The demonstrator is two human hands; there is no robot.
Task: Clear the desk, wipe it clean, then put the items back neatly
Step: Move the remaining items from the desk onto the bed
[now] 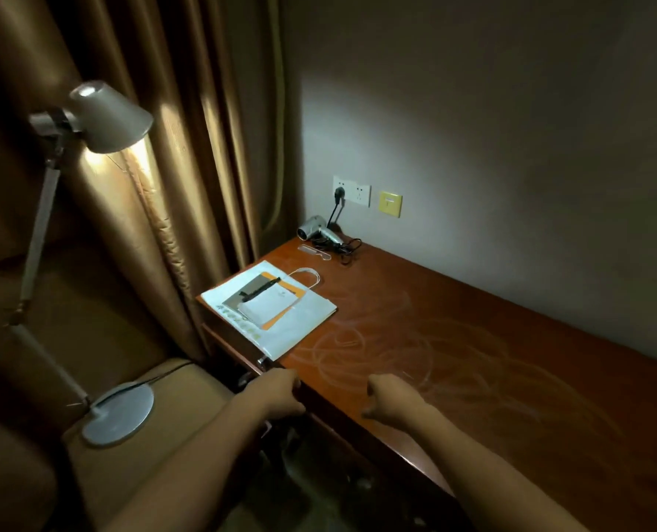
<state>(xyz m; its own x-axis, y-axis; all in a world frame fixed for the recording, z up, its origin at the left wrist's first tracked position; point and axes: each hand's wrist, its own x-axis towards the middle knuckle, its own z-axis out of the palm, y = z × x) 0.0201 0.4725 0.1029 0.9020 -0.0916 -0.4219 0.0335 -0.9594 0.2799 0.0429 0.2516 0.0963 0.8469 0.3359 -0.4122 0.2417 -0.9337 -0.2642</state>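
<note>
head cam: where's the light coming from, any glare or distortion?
Head view: dim overall; the lamp lights the curtain and throws a pale patch on the wall above the hair dryer. Faint sheen shows wipe streaks on the desk. Wide-angle bending at edges; both hands in shadow, slightly soft.

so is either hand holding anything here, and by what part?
Nothing visibly held. Left hand is curled at the desk front edge; whether it grips the edge cannot be told. Right hand is a loose fist resting on the desktop.
</note>
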